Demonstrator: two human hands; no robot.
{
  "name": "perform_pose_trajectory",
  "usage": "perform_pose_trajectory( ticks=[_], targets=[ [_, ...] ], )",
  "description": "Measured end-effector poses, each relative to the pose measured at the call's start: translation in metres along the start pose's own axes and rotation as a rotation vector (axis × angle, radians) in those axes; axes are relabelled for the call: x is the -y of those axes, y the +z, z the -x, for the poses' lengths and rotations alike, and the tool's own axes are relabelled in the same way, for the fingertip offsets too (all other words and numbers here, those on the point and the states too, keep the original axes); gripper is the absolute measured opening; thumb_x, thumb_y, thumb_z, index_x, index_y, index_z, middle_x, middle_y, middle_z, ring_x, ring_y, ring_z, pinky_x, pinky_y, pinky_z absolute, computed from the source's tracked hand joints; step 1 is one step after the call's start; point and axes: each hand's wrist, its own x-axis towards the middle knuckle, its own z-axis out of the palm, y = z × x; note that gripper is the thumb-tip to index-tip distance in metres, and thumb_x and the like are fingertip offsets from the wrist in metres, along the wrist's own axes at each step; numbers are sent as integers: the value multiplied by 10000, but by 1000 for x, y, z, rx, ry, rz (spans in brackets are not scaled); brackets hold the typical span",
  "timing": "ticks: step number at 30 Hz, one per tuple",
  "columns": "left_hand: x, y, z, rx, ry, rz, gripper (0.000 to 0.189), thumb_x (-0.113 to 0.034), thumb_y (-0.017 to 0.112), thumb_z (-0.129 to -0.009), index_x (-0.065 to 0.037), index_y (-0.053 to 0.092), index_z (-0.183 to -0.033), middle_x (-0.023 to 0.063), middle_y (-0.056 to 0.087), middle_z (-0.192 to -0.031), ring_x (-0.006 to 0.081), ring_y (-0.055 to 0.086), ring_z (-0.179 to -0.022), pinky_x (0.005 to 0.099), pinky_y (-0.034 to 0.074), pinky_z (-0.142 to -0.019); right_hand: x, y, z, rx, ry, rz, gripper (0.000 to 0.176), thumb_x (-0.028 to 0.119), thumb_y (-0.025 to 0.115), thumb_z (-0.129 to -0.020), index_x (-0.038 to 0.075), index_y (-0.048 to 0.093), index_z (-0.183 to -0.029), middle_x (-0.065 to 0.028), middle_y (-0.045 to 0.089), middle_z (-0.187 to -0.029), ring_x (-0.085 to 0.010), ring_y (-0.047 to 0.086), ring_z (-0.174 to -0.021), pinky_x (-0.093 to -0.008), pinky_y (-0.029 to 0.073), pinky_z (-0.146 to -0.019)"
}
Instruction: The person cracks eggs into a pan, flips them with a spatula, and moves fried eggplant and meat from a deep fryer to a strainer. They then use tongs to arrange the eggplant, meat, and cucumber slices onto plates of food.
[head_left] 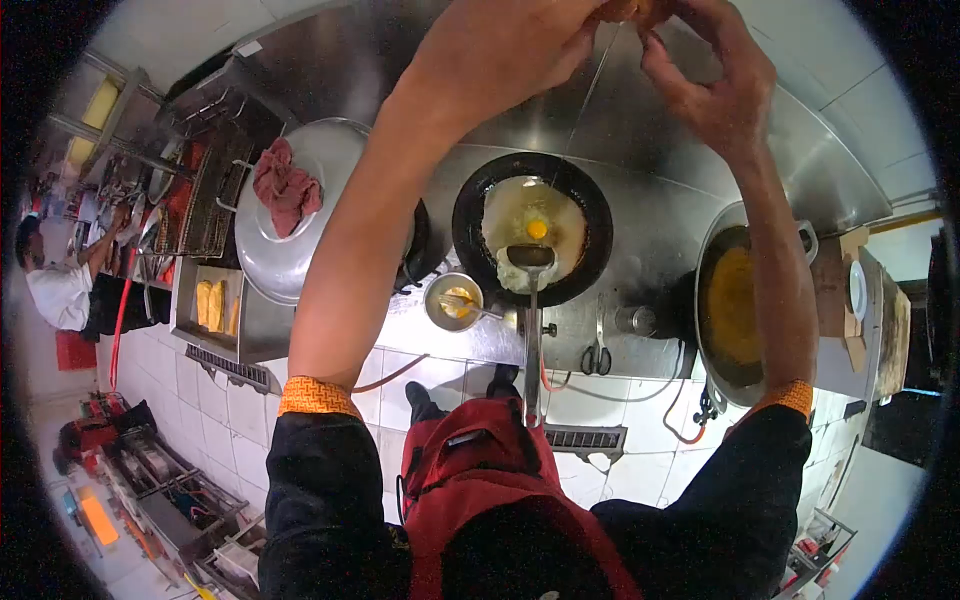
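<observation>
The person's forearms, in black sleeves (325, 490) with patterned orange cuffs (320, 397), stretch forward above a red apron (480, 440). The left hand (500, 55) and the right hand (722, 80) are raised together, high over the back edge of the steel worktop (655, 215). Both grasp with their fingertips a small orange-brown thing (618, 9), cut off by the top of the view; what exactly it is cannot be told.

Below, a black frying pan (598, 232) sits midway along the worktop. It contains a pale, spread-out layer (500, 215) with a whole yolk (537, 229) on it. A ladle (532, 340) rests its bowl in the pan, its handle jutting over the worktop's front edge. Left of the pan, near that edge, stands a small metal pot (432, 312) with yellowish contents and a utensil (458, 300) in it. To the right, scissors (598, 352) lie at the front edge, just beside a small cup (636, 320).

By the worktop's right end, partly behind the right forearm, is a large pot (704, 275) of orange-brown liquid (732, 305). Toward the left end, a broad metal lid (265, 265) carries a reddish cloth (286, 187); beyond it, yellow sticks (210, 305) lie in a metal tray (262, 338). Farther left, a co-worker (58, 295) in a white top reaches over another counter.
</observation>
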Motion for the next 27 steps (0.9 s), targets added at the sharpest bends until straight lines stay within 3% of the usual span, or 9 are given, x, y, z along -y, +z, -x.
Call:
perform_pose_trajectory(
  ticks=[3, 8, 17, 24, 27],
  targets=[
    [-2, -8, -9, 5, -6, -29, 453, 18, 598, -756, 13, 496, -1197, 165, 545, -1207, 319, 547, -1077, 390, 445, -904, 2, -6, -11, -11, -57, 13, 464, -59, 628, -735, 5, 515, -1180, -152, 572, -1136, -199, 609, -941, -311, 519, -818],
    [1, -8, -12, -148, 115, -5, 408, 3, 593, -787, 12, 509, -1186, 168, 570, -1169, 314, 575, -1031, 386, 469, -866, 1, -8, -17, 2, -110, 7, 483, -44, 635, -741, 14, 502, -1201, -165, 558, -1182, -201, 609, -933, -302, 520, -774],
    [-10, -20, -14, -30, 18, -45, 411, 9, 595, -780, 12, 512, -1182, 167, 564, -1179, 315, 574, -1029, 387, 465, -877, 6, -12, -20, 38, -92, 22, 506, -39, 657, -721, 21, 495, -1197, -168, 560, -1191, -215, 619, -908, -306, 514, -752],
    [-10, -19, -18, -55, 28, -34, 392, 9, 588, -787, 14, 519, -1172, 167, 565, -1176, 310, 571, -1037, 385, 464, -878, 7, -14, -21, 43, -52, 71, 493, -50, 653, -718, 25, 502, -1181, -171, 567, -1184, -216, 622, -915, -311, 520, -745],
    [-10, -19, -18, -79, 54, -47, 385, 9, 583, -791, 15, 520, -1170, 168, 566, -1172, 311, 570, -1040, 386, 465, -876, 4, -13, -21, -2, -122, 24, 502, -56, 646, -715, 26, 500, -1188, -173, 567, -1182, -215, 621, -920, -311, 519, -748]
  ],
)
